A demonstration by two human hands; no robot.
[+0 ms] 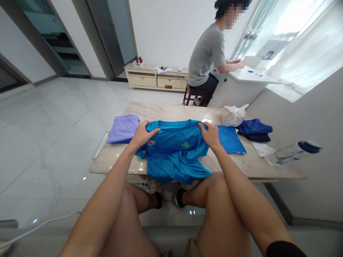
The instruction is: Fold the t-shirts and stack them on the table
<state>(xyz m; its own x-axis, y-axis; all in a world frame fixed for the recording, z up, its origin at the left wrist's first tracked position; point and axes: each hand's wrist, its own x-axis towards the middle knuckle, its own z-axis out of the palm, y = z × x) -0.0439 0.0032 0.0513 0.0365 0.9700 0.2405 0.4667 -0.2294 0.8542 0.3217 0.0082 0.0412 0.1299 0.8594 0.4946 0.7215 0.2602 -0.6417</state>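
A blue T-shirt (174, 142) with a small red-and-white badge and a green logo on its chest is stretched between my two hands by the shoulders. My left hand (142, 135) grips the shoulder at the left, thumb on top. At the right shoulder, my right hand (209, 134) pinches the cloth near the collar. The lower part of the shirt lies bunched on the marble-patterned table (118, 164) and droops over its near edge. Left of the shirt is a folded lilac garment (123, 128); to the right lies a folded blue garment (230, 140).
On the table's right side are a white plastic bag (234, 115), dark blue folded clothes (254, 129) and a clear water bottle (292, 153). Beyond the table, a person in a grey shirt (207, 53) sits on a stool by a white desk (246, 75). A low cabinet (142, 79) stands against the wall.
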